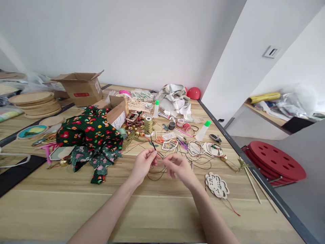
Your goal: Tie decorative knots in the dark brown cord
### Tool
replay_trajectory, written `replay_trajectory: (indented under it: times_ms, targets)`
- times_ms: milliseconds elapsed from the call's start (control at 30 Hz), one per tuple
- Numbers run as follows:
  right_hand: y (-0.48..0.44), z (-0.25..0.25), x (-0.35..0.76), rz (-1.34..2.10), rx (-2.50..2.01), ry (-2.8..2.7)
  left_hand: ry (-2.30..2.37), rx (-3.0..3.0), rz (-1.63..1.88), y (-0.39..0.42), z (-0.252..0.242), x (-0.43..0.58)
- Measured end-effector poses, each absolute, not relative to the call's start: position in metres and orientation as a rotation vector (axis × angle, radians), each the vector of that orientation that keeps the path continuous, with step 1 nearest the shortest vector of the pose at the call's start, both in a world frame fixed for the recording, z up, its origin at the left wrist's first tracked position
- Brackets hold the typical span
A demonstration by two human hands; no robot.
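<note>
Above the middle of the wooden table, my left hand [145,163] pinches a thin black cord [153,145] between thumb and fingers. A short dark end of it stands up past the fingertips. Just to the right, my right hand [179,168] is slightly blurred, its fingers bent and drawn together at the strands running between the hands. Loose cord loops lie on the table under and beyond both hands. Nearest ahead are a cut-out wooden piece [169,145], a spool of olive thread [148,126] and purple scissors [182,143].
Dark patterned fabric [88,135] is heaped on the left, near cardboard boxes [80,88]. Green-capped bottles [203,131] stand ahead. A scalloped wooden plaque [217,185] and thin sticks [254,186] lie on the right. Red stools [276,162] are stacked beyond the table edge.
</note>
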State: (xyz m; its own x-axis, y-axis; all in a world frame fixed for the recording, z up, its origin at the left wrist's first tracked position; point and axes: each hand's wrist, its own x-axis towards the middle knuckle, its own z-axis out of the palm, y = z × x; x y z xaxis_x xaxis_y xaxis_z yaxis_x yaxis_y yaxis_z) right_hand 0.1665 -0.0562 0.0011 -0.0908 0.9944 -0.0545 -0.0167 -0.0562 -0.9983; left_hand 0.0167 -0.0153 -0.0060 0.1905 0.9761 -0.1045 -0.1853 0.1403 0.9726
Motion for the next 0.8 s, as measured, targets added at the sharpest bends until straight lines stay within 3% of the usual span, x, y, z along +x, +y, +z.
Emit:
replay_trajectory:
  times_ms: [333, 800]
  targets:
    - [-0.061, -0.026, 0.125, 1.69, -1.062, -1.073, 0.886, 0.95, 1.078, -0.012, -0.007, 0.013]
    - [-0.074, 0.027, 0.206, 2.01, -0.904, -1.521, 0.952, 0.96, 1.19, -0.01, -0.007, 0.012]
